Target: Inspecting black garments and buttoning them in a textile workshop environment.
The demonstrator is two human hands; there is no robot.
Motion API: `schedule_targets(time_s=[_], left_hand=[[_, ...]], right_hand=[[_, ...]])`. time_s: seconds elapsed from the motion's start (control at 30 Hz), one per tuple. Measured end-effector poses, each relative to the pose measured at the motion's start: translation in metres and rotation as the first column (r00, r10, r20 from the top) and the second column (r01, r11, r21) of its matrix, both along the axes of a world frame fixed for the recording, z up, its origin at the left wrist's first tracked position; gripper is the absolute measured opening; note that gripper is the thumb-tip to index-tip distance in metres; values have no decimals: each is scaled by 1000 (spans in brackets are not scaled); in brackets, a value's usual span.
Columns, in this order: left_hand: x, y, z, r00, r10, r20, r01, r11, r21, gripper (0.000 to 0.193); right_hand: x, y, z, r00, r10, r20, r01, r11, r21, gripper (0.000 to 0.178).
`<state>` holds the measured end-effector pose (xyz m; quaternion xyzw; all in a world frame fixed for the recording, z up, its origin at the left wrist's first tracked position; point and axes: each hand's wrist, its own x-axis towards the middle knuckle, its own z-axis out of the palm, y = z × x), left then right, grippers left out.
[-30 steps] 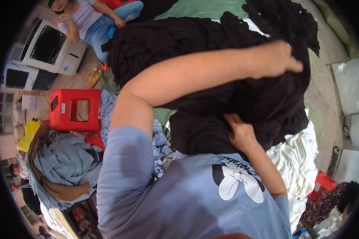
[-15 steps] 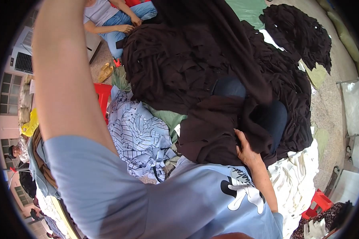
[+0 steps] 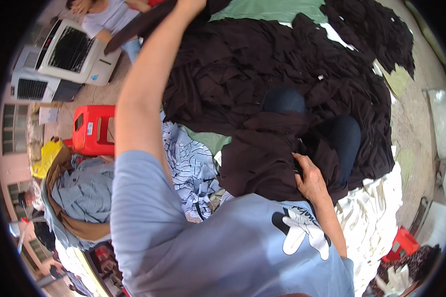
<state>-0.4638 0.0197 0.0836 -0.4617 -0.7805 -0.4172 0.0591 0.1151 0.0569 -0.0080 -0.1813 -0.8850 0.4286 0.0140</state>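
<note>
My left arm reaches to the top edge, where my left hand (image 3: 191, 5) is closed on a dark brown cloth (image 3: 146, 27), partly cut off by the frame. That cloth stretches out to the left of the hand. My right hand (image 3: 312, 182) rests on my lap, its fingers curled into the fold of another dark brown cloth (image 3: 257, 161); the fingertips are partly hidden. This cloth lies over my legs, with both dark blue knees (image 3: 285, 101) showing. Beyond them spreads a large heap of dark brown cloth pieces (image 3: 233, 64).
Blue striped cloth (image 3: 191, 158) lies left of my lap, white cloth (image 3: 371, 218) to the right. A red stool (image 3: 91, 141), a pile of grey-blue clothes (image 3: 84, 188) and an air cooler (image 3: 72, 54) stand left. Another person (image 3: 111, 20) sits at the upper left.
My left hand has come into view at the top, and the cloth that hung over the heap has swung to the upper left. The view has turned left; my right hand stays on my lap.
</note>
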Motion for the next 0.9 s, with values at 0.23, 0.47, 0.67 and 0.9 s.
schedule_targets(time_s=[0.23,0.47,0.67,0.9], left_hand=[[137,-28,-200,959,149,240,-15,875,-483,36],[311,-41,-89,775,-619,128,609,677,-414,27],[334,-50,-70,804,-582,119,562,679,-474,39],[367,-21,-84,535,-696,479,822,298,-485,58]], right_hand=[[9,7,23,998,-34,-61,48,968,244,60],[41,52,25,948,-288,138,182,842,508,32],[109,103,33,703,-659,-268,666,742,-77,16],[168,132,-19,653,-746,132,738,665,110,20]])
